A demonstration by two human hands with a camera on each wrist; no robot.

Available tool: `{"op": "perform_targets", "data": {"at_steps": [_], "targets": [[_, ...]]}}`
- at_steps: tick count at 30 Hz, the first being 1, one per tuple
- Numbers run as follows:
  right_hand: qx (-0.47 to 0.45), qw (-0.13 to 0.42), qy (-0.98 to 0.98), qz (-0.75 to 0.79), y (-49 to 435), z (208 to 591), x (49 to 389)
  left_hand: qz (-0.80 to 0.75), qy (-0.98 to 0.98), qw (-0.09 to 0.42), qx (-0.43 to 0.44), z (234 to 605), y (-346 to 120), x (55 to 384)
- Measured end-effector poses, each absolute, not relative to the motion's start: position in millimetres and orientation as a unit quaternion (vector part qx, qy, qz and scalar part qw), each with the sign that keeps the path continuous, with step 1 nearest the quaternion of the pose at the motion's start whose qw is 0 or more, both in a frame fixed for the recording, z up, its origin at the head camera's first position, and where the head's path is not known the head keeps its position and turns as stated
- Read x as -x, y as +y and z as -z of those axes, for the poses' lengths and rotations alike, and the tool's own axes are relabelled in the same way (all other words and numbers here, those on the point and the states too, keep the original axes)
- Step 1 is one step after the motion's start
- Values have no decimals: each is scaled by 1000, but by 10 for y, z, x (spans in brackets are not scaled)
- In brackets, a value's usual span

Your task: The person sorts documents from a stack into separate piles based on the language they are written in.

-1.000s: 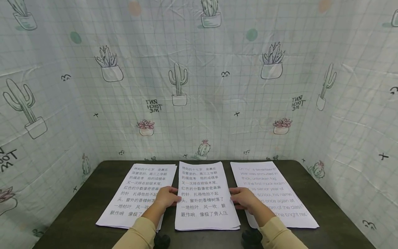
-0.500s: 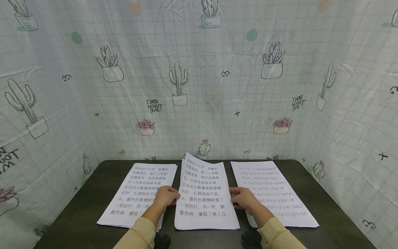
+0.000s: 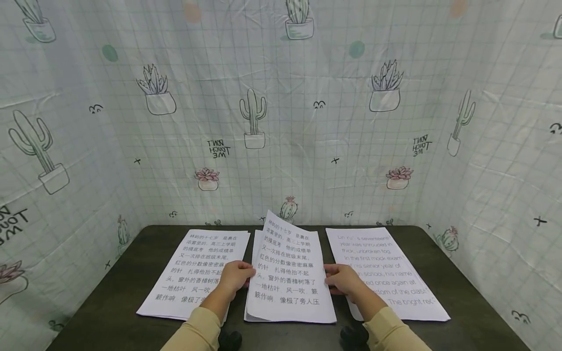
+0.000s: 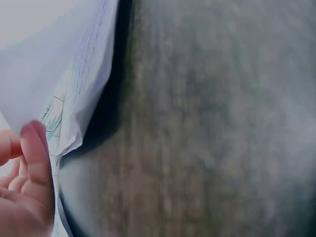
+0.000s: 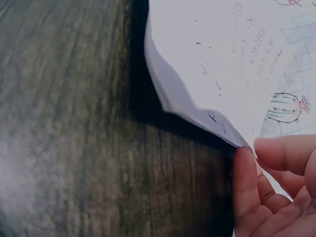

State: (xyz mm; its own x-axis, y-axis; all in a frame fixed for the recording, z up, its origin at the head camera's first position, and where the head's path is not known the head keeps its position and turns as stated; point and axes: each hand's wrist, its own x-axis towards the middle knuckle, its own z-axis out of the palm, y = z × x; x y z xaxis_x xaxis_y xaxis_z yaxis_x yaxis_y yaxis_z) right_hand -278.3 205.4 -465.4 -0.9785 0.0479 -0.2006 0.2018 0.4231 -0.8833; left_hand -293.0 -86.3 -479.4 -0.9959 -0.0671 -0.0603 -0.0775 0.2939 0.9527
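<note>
In the head view a sheet of paper (image 3: pixel 287 268) printed with Chinese text tops the middle stack. Its left side is lifted, with the upper left corner raised against the curtain and more paper (image 3: pixel 256 240) showing beneath. My left hand (image 3: pixel 234 278) pinches the lifted sheet by its left edge; thumb and fingers (image 4: pixel 33 153) also show at the paper in the left wrist view. On the other side my right hand (image 3: pixel 346 282) pinches the paper's right edge, thumb against index finger (image 5: pixel 245 173) in the right wrist view.
A second stack of Chinese-text sheets (image 3: pixel 189 273) lies to the left, partly under my left forearm. English-text sheets (image 3: pixel 404 273) lie to the right, partly covered by my right hand. The dark table (image 3: pixel 118 278) meets a cactus-print curtain (image 3: pixel 290 161) behind.
The middle stack's top sheet has risen on its left side and slid slightly right over the paper below. Both hands keep nearly the same places; the side stacks stay put.
</note>
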Motion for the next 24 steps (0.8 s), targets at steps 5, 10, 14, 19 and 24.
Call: {"op": "perform_targets", "data": {"at_steps": [5,10,14,19,24], "targets": [[-77,73,841,531,2051,4652,2793,-638,768,21,51,4841,-899,2958],[-74,64,838,537,2051,4612,2809,-698,712,27,66,4829,-915,2966],[-65,63,831,549,2048,4568,2824,-723,687,27,70,4798,-925,2973],[-66,69,816,570,2042,4514,2840,-732,677,29,64,4750,-979,2984],[-60,64,807,584,1970,4460,2841,-726,684,39,48,4698,-1098,2989]]}}
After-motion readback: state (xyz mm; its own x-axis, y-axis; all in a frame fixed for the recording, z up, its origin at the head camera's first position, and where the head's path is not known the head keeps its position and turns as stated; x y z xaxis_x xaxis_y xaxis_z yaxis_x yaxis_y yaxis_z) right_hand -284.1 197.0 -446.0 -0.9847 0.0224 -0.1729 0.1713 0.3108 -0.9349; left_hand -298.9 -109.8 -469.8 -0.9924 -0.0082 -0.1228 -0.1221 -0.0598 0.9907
